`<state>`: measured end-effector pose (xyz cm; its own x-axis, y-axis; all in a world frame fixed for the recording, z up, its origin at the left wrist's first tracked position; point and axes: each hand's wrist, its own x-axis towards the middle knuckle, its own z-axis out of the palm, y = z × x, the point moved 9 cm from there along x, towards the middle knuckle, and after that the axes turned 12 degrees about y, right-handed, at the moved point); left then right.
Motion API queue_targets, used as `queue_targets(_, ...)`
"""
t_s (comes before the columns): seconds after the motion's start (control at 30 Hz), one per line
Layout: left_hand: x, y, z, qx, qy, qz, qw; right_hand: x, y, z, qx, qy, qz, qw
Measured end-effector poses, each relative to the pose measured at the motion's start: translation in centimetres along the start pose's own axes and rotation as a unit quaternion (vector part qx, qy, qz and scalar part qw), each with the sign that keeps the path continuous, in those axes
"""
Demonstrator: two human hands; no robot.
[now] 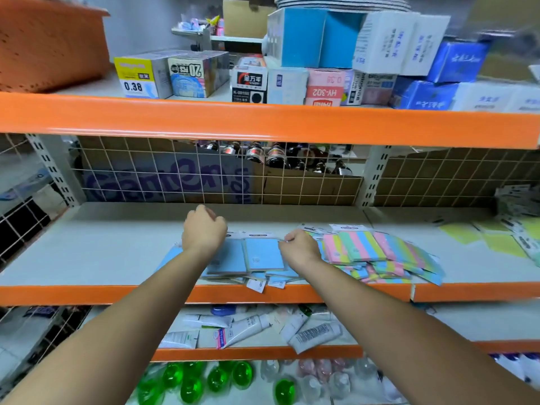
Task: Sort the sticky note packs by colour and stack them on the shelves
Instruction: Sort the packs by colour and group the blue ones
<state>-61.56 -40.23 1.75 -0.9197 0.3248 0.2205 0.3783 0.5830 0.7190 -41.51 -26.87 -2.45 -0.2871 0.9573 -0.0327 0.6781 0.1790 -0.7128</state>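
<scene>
On the grey middle shelf (111, 247) with its orange front edge, flat light-blue sticky note packs (264, 254) lie beside a heap of pastel striped packs (377, 249); pale yellow packs (496, 239) lie further right. The left hand (204, 229) hangs clenched above the blue packs, its grip seemingly empty. The right hand (299, 247) pinches the top corner of a blue pack.

Left hand (204, 229) hides blue packs (264, 254); finger grip unclear.
</scene>
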Motion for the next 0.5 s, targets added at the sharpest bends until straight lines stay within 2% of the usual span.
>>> queue_targets(0.17,-2.0,4.8,1.6,-0.046,-0.023,0.051,0.997,0.5,0.7,-3.0,0.036,0.011,-0.013,0.999)
queue_targets(0.5,-9.5,12.9,8.5,-0.046,-0.091,0.103,0.989,2.3,6.4,-10.5,0.082,0.062,-0.002,0.995)
